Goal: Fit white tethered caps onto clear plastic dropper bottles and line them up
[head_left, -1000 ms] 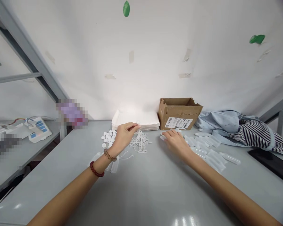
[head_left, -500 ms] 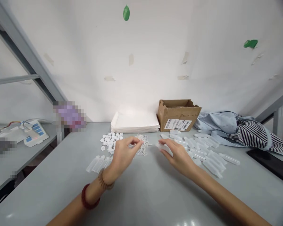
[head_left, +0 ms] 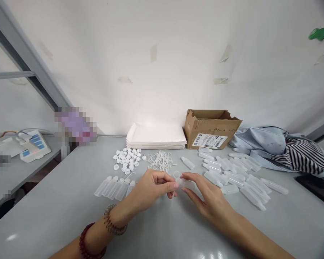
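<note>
My left hand (head_left: 156,185) pinches a thin white plastic ring tie (head_left: 176,171); its loop stands above the fingertips and its tail hangs below. Fingers of my right hand (head_left: 209,196) close around a small translucent squeeze bottle (head_left: 187,184), its neck end pointing left. Tie and bottle neck meet between the two hands; my fingertips partly hide the contact. Behind them lies a heap of white ring ties (head_left: 162,160). Several white pointed caps (head_left: 127,158) are scattered to its left. A row of translucent bottles (head_left: 115,188) rests by my left wrist.
Many loose bottles (head_left: 228,172) spread across the table's right side. At the back stand a stack of white padded envelopes (head_left: 156,136) and an open cardboard box (head_left: 213,129). Clothing (head_left: 261,145) and a black flat object (head_left: 317,187) lie far right.
My hands have come together in front of the tie heap. The left moved right and nearer with a ring tie; the right brought the bottle nearer to meet it.
</note>
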### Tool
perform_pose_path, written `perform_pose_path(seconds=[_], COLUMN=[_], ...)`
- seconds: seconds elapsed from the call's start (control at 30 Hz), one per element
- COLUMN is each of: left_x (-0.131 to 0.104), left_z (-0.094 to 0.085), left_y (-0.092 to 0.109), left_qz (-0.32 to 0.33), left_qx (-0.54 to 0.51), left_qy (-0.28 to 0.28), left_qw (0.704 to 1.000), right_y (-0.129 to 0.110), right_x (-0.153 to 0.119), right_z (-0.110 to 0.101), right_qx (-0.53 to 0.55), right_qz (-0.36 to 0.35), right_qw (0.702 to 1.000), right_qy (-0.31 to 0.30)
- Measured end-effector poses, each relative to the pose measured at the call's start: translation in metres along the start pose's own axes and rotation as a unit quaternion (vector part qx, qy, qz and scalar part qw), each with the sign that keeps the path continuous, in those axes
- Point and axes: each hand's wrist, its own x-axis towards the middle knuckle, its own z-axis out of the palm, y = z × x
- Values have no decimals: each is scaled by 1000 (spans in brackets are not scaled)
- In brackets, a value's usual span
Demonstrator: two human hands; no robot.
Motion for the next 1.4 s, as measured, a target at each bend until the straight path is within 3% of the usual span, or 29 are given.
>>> perform_pose_path(seconds=[0.33,0.4,0.5,0.57,0.63,0.73,0.83,0.97,1.03,1.07,1.13,1.2,1.27,1.3,1.33,1.4], left_x=[0,-1,-2,-2,-1,-1,-3,-5,-6,-7,-8,-9,-9,-8,-7,-6], left_z=[1,2,4,5,5,6,8,12,12,12,10,8,7,7,9,14], left_y=[-1,0,-1,-5,-11,-19,-22,-21,-18,-15,-8,0,3,1,-2,-11], left_qz=[-28,-13,57,137,234,339,380,394,385,372,321,264,243,246,252,262], left_qx=[-19,1,102,216,340,476,531,539,513,483,392,307,288,297,312,337], left_qy=[-53,-33,47,112,159,167,159,159,145,133,101,73,69,75,83,98], left_qw=[998,999,992,960,897,794,741,727,753,782,856,911,924,919,912,899], right_y=[0,0,-2,-4,-7,-7,-6,-4,-5,-7,-10,-14,-15,-15,-15,-15], right_x=[-4,-3,-2,-1,-1,0,1,2,4,6,10,14,17,17,17,17], right_z=[6,6,5,4,2,1,2,3,2,0,-4,-7,-9,-8,-8,-4], right_qx=[9,13,27,41,54,65,71,96,134,170,293,456,589,631,657,680], right_qz=[-8,-2,26,48,69,91,84,63,87,123,237,350,401,406,407,405], right_qw=[1000,1000,999,998,996,994,994,993,987,978,926,816,698,659,633,609], right_qy=[17,18,12,7,6,11,17,19,16,10,-22,-54,-63,-57,-51,-48])
